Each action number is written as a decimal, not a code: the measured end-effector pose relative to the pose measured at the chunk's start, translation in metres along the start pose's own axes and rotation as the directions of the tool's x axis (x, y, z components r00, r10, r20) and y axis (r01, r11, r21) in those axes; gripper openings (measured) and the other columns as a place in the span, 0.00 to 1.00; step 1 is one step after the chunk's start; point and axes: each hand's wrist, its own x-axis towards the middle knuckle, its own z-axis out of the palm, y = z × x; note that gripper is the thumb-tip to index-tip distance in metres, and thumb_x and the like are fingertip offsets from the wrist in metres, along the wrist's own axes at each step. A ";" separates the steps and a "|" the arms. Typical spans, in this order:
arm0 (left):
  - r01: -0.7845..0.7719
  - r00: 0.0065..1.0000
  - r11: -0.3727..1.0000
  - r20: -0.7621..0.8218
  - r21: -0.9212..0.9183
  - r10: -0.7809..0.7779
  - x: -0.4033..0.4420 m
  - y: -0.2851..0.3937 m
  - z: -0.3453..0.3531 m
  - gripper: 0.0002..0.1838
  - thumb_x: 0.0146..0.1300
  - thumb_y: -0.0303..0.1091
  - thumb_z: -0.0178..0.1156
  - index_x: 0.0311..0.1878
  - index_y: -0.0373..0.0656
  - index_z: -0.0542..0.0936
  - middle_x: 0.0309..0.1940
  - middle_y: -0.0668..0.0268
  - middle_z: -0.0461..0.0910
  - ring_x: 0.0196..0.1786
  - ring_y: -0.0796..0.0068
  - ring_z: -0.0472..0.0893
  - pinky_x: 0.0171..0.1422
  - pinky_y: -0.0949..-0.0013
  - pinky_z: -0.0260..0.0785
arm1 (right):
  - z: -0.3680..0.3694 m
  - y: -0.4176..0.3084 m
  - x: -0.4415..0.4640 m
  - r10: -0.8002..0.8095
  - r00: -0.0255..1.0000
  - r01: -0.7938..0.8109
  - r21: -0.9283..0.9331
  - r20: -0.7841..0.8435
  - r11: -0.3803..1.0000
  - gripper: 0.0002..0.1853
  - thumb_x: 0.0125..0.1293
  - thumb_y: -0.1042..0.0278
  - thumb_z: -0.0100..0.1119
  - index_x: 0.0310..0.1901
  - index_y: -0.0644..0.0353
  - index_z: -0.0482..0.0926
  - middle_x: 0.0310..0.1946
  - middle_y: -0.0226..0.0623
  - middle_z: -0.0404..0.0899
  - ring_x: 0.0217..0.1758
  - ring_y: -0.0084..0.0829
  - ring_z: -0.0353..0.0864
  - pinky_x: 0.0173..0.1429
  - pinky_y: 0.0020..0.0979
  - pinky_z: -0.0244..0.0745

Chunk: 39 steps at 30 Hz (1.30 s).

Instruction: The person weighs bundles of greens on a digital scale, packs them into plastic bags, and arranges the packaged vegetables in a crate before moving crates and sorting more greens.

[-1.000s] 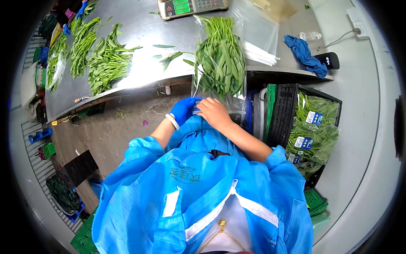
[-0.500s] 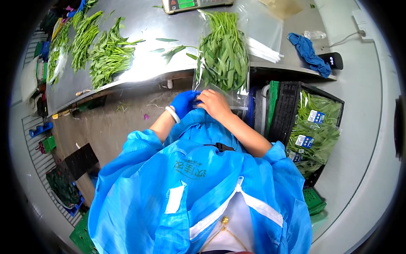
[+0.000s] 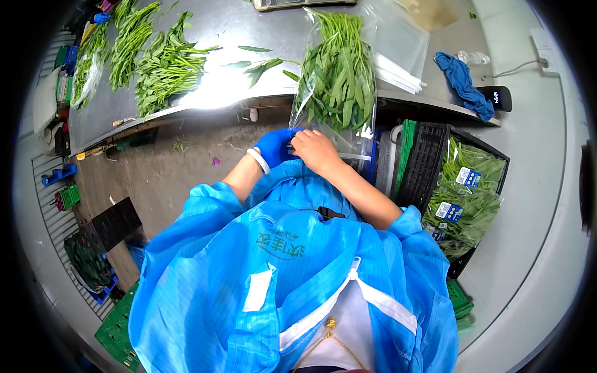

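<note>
The fingers of the gloved left hand point(image 3: 275, 147) and of the bare right hand point(image 3: 316, 151) are closing together on the near left corner of the clear bag point(image 3: 356, 148), gripping its plastic film; some of the fingertips are hiding behind the film and each other, so their exact pinch is not showing. The greens point(image 3: 339, 81) are lying inside the bag, just beyond the fingers, with leaves pointing toward them and stems away; the bag is resting partly on the desk point(image 3: 217, 25) and reaching over its edge toward the fingers. Loose leaves point(image 3: 260, 69) are lying beyond the left fingers; bunches of greens point(image 3: 166, 74) are spreading farther to their left; a scale point(image 3: 298, 3) is sitting far beyond them. To the right of the fingers, flat plastic bags point(image 3: 398, 37) and a blue cloth point(image 3: 461, 84) are lying on the desk; nearer, a black crate point(image 3: 426, 163) is holding labelled packs point(image 3: 466, 199).
</note>
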 end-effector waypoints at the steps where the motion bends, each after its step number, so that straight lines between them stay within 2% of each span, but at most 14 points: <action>1: 0.043 0.999 0.994 -0.024 -0.095 -0.046 0.000 0.002 0.000 0.16 0.68 0.28 0.51 0.58 0.41 0.74 0.52 0.62 0.78 0.51 0.71 0.79 0.55 0.65 0.74 | 0.004 0.002 0.001 -0.009 1.000 0.010 -0.053 0.030 0.999 0.07 0.58 0.67 0.58 0.34 0.59 0.74 0.35 0.38 0.74 0.44 0.40 0.75 0.48 0.38 0.69; 6: 0.220 0.928 0.789 -0.127 -0.573 -0.351 0.009 0.005 0.002 0.18 0.69 0.27 0.50 0.62 0.41 0.72 0.51 0.59 0.79 0.55 0.69 0.79 0.60 0.62 0.73 | -0.024 0.001 -0.012 -0.052 0.992 0.041 0.095 0.112 0.995 0.08 0.61 0.66 0.58 0.35 0.60 0.73 0.35 0.38 0.73 0.44 0.40 0.74 0.50 0.39 0.68; 10: 0.002 0.970 1.000 -0.243 0.020 0.003 0.010 -0.015 -0.014 0.20 0.72 0.28 0.47 0.65 0.37 0.69 0.52 0.52 0.79 0.53 0.62 0.80 0.60 0.62 0.73 | -0.010 0.042 -0.119 0.145 0.985 -0.144 -0.012 0.099 0.989 0.08 0.61 0.65 0.57 0.38 0.60 0.75 0.39 0.41 0.75 0.46 0.42 0.75 0.51 0.39 0.68; 11: -0.016 0.976 0.998 -0.215 0.059 0.028 0.007 -0.017 -0.018 0.20 0.72 0.28 0.46 0.66 0.37 0.68 0.52 0.53 0.79 0.54 0.63 0.80 0.60 0.62 0.73 | 0.036 0.073 -0.180 0.283 0.932 -0.232 -0.225 0.226 0.946 0.10 0.64 0.64 0.54 0.41 0.61 0.76 0.43 0.43 0.76 0.48 0.42 0.76 0.51 0.40 0.70; 12: -0.031 0.982 0.995 -0.183 0.097 0.049 0.005 -0.020 -0.022 0.20 0.72 0.28 0.46 0.66 0.37 0.68 0.52 0.53 0.79 0.54 0.63 0.79 0.60 0.63 0.73 | 0.092 0.110 -0.258 0.499 0.577 -0.356 -0.351 0.647 0.866 0.11 0.63 0.64 0.53 0.42 0.62 0.78 0.43 0.46 0.79 0.47 0.45 0.79 0.49 0.43 0.73; 14: -0.020 0.986 1.000 -0.163 0.022 0.023 0.006 -0.024 -0.034 0.21 0.73 0.30 0.48 0.67 0.39 0.67 0.55 0.56 0.78 0.53 0.66 0.80 0.60 0.65 0.72 | 0.156 0.125 -0.361 0.602 0.632 -0.482 -0.361 0.488 0.798 0.10 0.59 0.66 0.54 0.39 0.61 0.80 0.37 0.48 0.81 0.44 0.49 0.81 0.47 0.47 0.76; 15: -0.036 0.959 0.962 -0.260 0.271 0.109 0.007 -0.022 -0.042 0.22 0.71 0.30 0.50 0.67 0.40 0.67 0.56 0.57 0.77 0.55 0.65 0.79 0.62 0.64 0.70 | 0.141 0.124 -0.354 0.538 0.561 -0.434 -0.330 0.629 0.838 0.11 0.59 0.66 0.54 0.40 0.60 0.80 0.37 0.48 0.81 0.44 0.50 0.81 0.48 0.47 0.76; 17: 0.040 0.873 0.722 -0.376 0.690 0.311 0.000 -0.022 -0.049 0.24 0.68 0.31 0.55 0.67 0.43 0.68 0.60 0.58 0.75 0.58 0.64 0.77 0.64 0.62 0.68 | 0.062 0.096 -0.262 0.594 0.459 -0.560 -0.304 0.660 0.771 0.18 0.60 0.65 0.56 0.51 0.58 0.77 0.46 0.47 0.79 0.53 0.49 0.77 0.55 0.46 0.73; 20: 0.060 0.700 -0.100 0.030 0.993 0.714 -0.001 0.020 -0.032 0.28 0.60 0.31 0.60 0.65 0.46 0.70 0.64 0.58 0.70 0.64 0.59 0.72 0.69 0.58 0.63 | -0.019 0.077 -0.150 0.523 0.835 -0.549 -0.324 -0.172 0.770 0.27 0.53 0.68 0.64 0.57 0.56 0.71 0.55 0.42 0.70 0.62 0.43 0.67 0.66 0.44 0.63; 24: -0.222 0.766 -0.435 0.432 0.873 0.476 0.011 0.034 -0.023 0.26 0.57 0.29 0.59 0.62 0.46 0.73 0.62 0.57 0.71 0.65 0.57 0.71 0.68 0.55 0.62 | -0.031 0.096 -0.095 0.120 0.947 -0.256 -0.477 -0.298 0.841 0.24 0.56 0.68 0.61 0.56 0.57 0.71 0.60 0.39 0.68 0.65 0.42 0.66 0.68 0.44 0.62; 28: -0.434 0.741 -0.229 0.490 0.871 0.460 0.018 0.052 -0.039 0.18 0.62 0.28 0.57 0.57 0.43 0.78 0.52 0.61 0.80 0.53 0.62 0.80 0.58 0.61 0.72 | -0.045 0.121 -0.089 0.104 0.984 -0.123 -0.132 -0.141 0.984 0.09 0.62 0.69 0.57 0.42 0.62 0.75 0.47 0.38 0.78 0.56 0.37 0.76 0.63 0.36 0.68; 31: -0.238 0.946 0.642 0.026 0.729 0.322 0.014 0.083 -0.038 0.14 0.70 0.35 0.52 0.52 0.41 0.81 0.45 0.61 0.83 0.50 0.69 0.82 0.56 0.66 0.72 | -0.061 0.129 -0.088 0.569 0.823 -0.477 0.559 0.012 0.678 0.08 0.68 0.68 0.52 0.38 0.64 0.74 0.41 0.39 0.80 0.48 0.34 0.80 0.55 0.32 0.72; 32: -0.126 0.971 0.826 -0.104 0.549 0.217 0.020 0.097 -0.033 0.19 0.73 0.43 0.49 0.45 0.39 0.83 0.36 0.62 0.85 0.42 0.76 0.83 0.45 0.72 0.74 | -0.075 0.131 -0.082 0.583 0.812 -0.502 0.557 0.040 0.661 0.11 0.72 0.65 0.47 0.36 0.65 0.73 0.33 0.37 0.81 0.41 0.29 0.81 0.49 0.30 0.73; 39: 0.294 0.932 0.858 -0.324 0.421 -0.161 0.088 0.065 -0.085 0.23 0.69 0.54 0.52 0.34 0.42 0.82 0.23 0.66 0.81 0.23 0.76 0.80 0.20 0.74 0.64 | 0.029 0.216 -0.086 0.710 0.583 -0.608 0.792 0.396 0.057 0.16 0.74 0.57 0.47 0.31 0.59 0.73 0.21 0.31 0.77 0.21 0.23 0.77 0.28 0.24 0.71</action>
